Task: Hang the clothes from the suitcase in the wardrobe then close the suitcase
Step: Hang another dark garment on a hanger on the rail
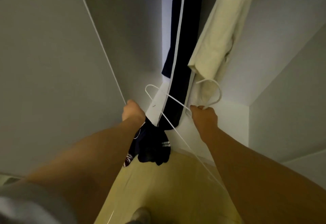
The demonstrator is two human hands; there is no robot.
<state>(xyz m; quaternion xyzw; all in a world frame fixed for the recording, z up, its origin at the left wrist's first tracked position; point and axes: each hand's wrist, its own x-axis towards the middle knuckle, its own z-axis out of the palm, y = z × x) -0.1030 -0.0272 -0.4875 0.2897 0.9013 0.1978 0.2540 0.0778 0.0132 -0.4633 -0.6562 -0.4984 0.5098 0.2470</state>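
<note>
Fingers of the right hand (204,116) curl tightly round a white hanger (220,92), its hook pointing up into the wardrobe (141,38). Left hand (133,109) appears to grip a bunched dark garment (153,147), which hangs below and just left of the hanger.

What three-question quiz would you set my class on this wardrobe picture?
1. Fill the gap: the dark garment hanging in the wardrobe has a long ___ stripe down it.
2. What hangs just to the right of the dark garment? A. a cream garment B. a red coat C. a green towel
3. True or false: the right hand hangs idle and holds nothing.

Key: 1. white. 2. A. 3. False: it grips white hangers.
</note>
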